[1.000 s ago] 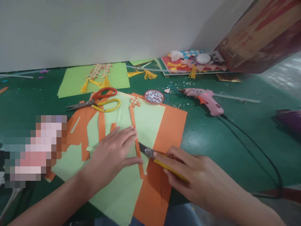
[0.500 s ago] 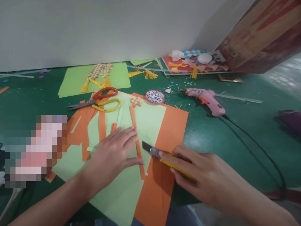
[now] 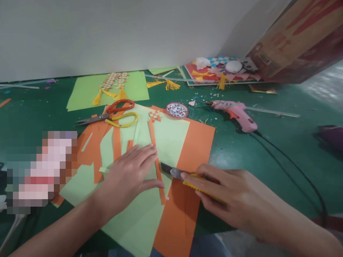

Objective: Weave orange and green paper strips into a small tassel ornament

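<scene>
My left hand [image 3: 134, 175] lies flat with its fingers stretched out on light green paper [image 3: 134, 228]. Its fingertips and thumb touch a narrow orange paper strip [image 3: 158, 171]. In my right hand [image 3: 222, 192] is a yellow utility knife [image 3: 187, 178], its dark blade extended and pointing left. The blade tip is close to the right edge of the strip; whether it touches the paper I cannot tell. Beneath the knife is an orange sheet [image 3: 198, 142]. A small woven orange-and-white paper piece [image 3: 155, 115] sits at the strip's far end.
Scissors [image 3: 122, 119] with red and yellow handles lie behind my left hand. A round dish of googly eyes [image 3: 177, 110] stands beyond the strip. At right, a pink glue gun [image 3: 238, 114] trails a black cord. Yellow-tasselled woven pieces [image 3: 114, 82] lie on green sheets at the back.
The knife in my right hand has shifted very slightly, its blade tip a little further left and down. My left hand stays in place on the strip.
</scene>
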Tool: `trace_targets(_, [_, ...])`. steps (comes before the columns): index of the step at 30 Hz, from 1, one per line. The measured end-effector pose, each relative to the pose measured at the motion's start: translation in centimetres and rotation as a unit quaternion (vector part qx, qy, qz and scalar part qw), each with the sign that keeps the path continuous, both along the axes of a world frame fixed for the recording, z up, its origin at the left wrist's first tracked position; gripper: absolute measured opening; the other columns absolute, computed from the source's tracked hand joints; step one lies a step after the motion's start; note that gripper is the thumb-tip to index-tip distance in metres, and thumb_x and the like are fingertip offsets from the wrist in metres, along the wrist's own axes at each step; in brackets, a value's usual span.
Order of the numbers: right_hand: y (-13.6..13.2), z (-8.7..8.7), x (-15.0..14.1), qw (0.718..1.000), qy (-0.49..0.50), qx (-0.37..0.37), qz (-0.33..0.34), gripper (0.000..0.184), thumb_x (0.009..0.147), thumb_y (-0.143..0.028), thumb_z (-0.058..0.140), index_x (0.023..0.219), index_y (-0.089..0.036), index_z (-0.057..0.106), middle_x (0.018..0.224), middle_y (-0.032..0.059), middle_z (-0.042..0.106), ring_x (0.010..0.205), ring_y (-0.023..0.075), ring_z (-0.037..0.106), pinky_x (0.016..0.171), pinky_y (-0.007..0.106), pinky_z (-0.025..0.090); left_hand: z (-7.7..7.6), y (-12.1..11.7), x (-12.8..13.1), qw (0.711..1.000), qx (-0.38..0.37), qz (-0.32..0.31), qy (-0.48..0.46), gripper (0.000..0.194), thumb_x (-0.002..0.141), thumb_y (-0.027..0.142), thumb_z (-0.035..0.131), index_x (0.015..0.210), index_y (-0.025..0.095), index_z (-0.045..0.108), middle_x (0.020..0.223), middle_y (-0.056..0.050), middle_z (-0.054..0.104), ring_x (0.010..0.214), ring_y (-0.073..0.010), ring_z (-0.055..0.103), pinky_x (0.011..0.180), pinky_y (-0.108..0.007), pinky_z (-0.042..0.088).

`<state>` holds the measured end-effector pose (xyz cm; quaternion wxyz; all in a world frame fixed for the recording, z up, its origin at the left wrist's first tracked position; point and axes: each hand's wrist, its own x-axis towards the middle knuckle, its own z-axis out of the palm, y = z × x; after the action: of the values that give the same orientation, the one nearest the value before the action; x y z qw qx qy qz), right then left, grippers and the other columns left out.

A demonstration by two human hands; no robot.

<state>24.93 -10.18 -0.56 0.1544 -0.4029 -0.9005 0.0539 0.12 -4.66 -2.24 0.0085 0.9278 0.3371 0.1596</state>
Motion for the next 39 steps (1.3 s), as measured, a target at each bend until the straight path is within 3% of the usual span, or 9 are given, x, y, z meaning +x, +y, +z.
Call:
trace_targets(13, [0.8,0.0,-0.2,1.000,-0.007,-0.024,0.008,0.039,0.086,-0.009,0.038,0.117,-0.020,0.061,0.084,0.0037,0.066,0.050,0.0110,0.057,0.047,0.026,0.035,0.1,-0.1,-0.1,1.000,-0.018,0.004,0.005,0.055,0.086,0.055,0.049,0.119,0.012,0.059,0.127,-0.013,0.062,0.120,-0.0260,0.056,0.104,-0.044,0.045])
trace_targets(27, [2.7,0.8,1.1,0.994,-0.091,-0.012,0.058,0.042,0.086,-0.012,0.043,0.123,-0.026,0.059,0.095,0.0055,0.067,0.061,0.0138,0.061,0.055,0.027,0.044,0.1,0.0,-0.1,1.000,0.000,-0.012,0.003,0.054,0.086,0.054,0.049,0.114,0.010,0.060,0.125,-0.015,0.063,0.119,-0.0265,0.057,0.103,-0.045,0.047])
trace_targets(39, [2.3,1.0,1.1,0.995,-0.058,-0.031,0.074,0.040,0.088,-0.010,0.038,0.118,-0.023,0.062,0.092,0.0078,0.067,0.069,0.0164,0.064,0.061,0.029,0.049,0.0,0.0,-0.1,1.000,-0.008,0.000,0.000,0.054,0.086,0.055,0.049,0.117,0.012,0.060,0.126,-0.014,0.063,0.119,-0.0261,0.057,0.103,-0.043,0.046])
